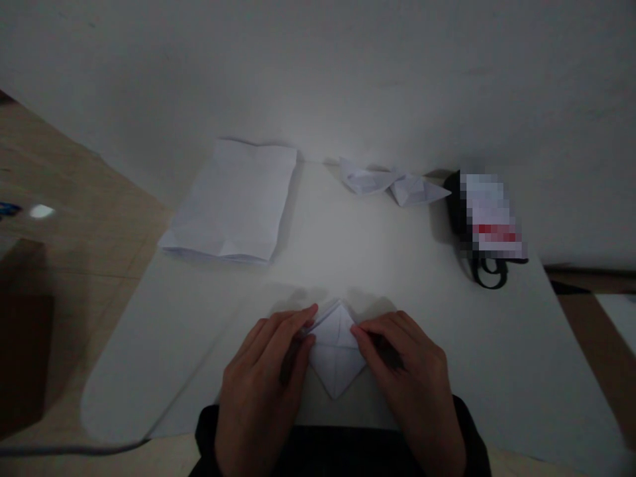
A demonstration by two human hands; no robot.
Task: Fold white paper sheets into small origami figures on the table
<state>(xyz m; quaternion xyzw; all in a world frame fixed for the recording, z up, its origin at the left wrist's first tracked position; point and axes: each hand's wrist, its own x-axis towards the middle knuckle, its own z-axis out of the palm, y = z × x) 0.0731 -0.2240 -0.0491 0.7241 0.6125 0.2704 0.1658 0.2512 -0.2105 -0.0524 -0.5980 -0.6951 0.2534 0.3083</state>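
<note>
Close to the table's front edge is a small folded white paper (336,358), diamond-shaped, with creases crossing its middle. My left hand (268,371) pinches its left corner between thumb and fingers. On the opposite side, my right hand (410,364) grips the right corner, thumb and index finger closed on it. The paper's lower point faces me, and its upper point shows between the hands. Parts of both side corners are hidden by my fingers.
A stack of white paper sheets (238,199) lies at the back left of the white table (328,258). Folded paper boats (392,185) sit at the back, beside a black object with a blurred label (491,215) and a loop. A wall rises behind.
</note>
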